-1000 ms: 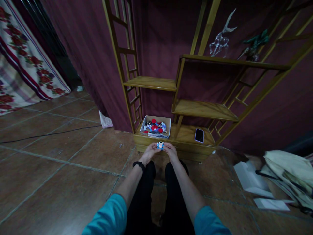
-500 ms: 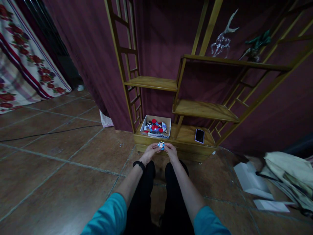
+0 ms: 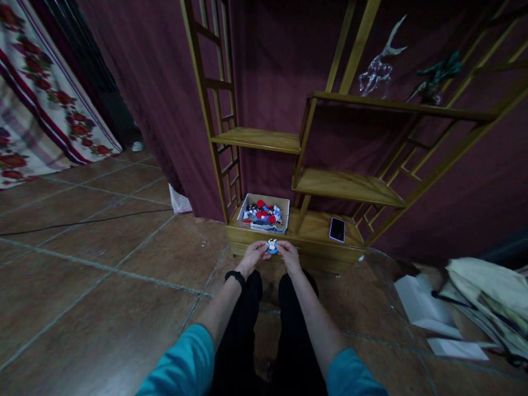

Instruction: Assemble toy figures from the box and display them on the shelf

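A small blue-and-white toy figure (image 3: 272,246) with a dark top is held up between my two hands, just in front of the low base of the shelf. My left hand (image 3: 254,256) pinches its left side with the fingertips. On the opposite side my right hand (image 3: 289,255) grips it the same way. Just beyond them, an open cardboard box (image 3: 286,204) on the bottom shelf contains several small red, white, black and purple pieces (image 3: 262,213), too small to make out singly.
A wooden shelf unit (image 3: 256,139) stands ahead against a dark red curtain. On its base lies a phone (image 3: 337,229). A clear deer ornament (image 3: 377,71) stands on an upper shelf. White box pieces (image 3: 427,308) and a cream bag (image 3: 487,286) are on the floor at right; a cable (image 3: 86,221) runs along the left.
The toy figure has turned slightly between my fingers, and more of its blue lower part shows. Both hands keep nearly the same place. The view has shifted very slightly.
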Motion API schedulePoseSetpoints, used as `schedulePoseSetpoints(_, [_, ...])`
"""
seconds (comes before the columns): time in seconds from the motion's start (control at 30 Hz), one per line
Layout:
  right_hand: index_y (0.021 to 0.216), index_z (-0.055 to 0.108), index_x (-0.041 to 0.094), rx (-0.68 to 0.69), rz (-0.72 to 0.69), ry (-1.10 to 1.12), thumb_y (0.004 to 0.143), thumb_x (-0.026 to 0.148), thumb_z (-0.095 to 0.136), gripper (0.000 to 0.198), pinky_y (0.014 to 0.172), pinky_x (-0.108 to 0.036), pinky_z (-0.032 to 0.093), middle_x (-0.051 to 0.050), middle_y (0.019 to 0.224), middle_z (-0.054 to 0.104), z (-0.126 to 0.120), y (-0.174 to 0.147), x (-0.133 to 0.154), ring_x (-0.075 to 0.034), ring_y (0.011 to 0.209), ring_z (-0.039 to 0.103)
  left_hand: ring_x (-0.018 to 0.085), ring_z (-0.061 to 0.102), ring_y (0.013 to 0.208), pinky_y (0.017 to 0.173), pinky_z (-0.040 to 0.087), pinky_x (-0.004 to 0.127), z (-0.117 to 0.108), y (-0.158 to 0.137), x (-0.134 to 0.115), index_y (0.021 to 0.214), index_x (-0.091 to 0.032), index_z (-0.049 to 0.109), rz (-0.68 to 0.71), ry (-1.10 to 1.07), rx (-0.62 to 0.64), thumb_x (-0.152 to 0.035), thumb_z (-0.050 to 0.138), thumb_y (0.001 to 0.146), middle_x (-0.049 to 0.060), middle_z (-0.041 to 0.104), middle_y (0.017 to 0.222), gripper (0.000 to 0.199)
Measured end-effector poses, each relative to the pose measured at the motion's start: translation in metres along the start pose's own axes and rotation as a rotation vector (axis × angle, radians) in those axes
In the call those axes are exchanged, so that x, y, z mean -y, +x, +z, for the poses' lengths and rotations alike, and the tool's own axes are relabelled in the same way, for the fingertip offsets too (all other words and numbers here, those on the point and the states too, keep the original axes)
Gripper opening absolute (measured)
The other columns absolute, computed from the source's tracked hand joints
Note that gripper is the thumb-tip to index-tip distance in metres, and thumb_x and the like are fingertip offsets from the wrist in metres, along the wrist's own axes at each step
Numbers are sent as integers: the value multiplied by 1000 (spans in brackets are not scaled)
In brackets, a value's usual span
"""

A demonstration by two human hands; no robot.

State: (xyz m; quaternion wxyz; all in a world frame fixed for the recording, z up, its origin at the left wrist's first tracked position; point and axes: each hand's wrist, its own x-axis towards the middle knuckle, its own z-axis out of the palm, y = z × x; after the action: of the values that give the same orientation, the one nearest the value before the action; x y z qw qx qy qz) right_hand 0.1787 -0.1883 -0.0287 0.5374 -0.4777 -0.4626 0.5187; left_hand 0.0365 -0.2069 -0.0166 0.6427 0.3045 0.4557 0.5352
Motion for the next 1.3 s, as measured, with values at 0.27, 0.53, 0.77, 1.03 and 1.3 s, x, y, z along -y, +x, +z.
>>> schedulePoseSetpoints(0.27, [80,70,22,19,39,29,60,41,68,27,65,-28,50,-2,84,70,1,-1,0,-18,74,63,11,64,63,62,54,21,0,-1,-1,82,-13,65,4,22,-10,-20,71,71,5,67,74,14])
schedulePoseSetpoints(0.53, [81,68,22,38,70,23,61,43,68,29,63,-26,50,-1,85,70,1,-1,-3,-17,76,64,10,63,58,59,54,21,1,-3,-2,80,-14,63,4,8,-13,-19,72,70,3,66,69,15])
schedulePoseSetpoints(0.77, [79,67,22,25,104,42,60,42,67,28,62,-25,50,-1,84,69,2,1,-6,-15,72,64,11,64,58,57,54,21,2,-2,-1,81,-14,59,-16,15,-38,-15,68,73,3,65,68,12])
schedulePoseSetpoints(1.03, [80,67,22,26,95,27,61,43,67,29,65,-27,52,-1,86,70,1,1,-5,-17,76,64,9,63,57,57,52,19,4,-5,-4,79,-14,60,9,46,-29,-16,67,74,2,65,68,9])
schedulePoseSetpoints(1.3, [76,67,20,17,115,108,57,44,69,30,70,-31,53,-2,84,69,3,-2,-1,-18,79,64,8,60,56,56,50,18,4,-5,-4,78,-15,61,31,69,-45,-21,72,69,1,64,68,16])
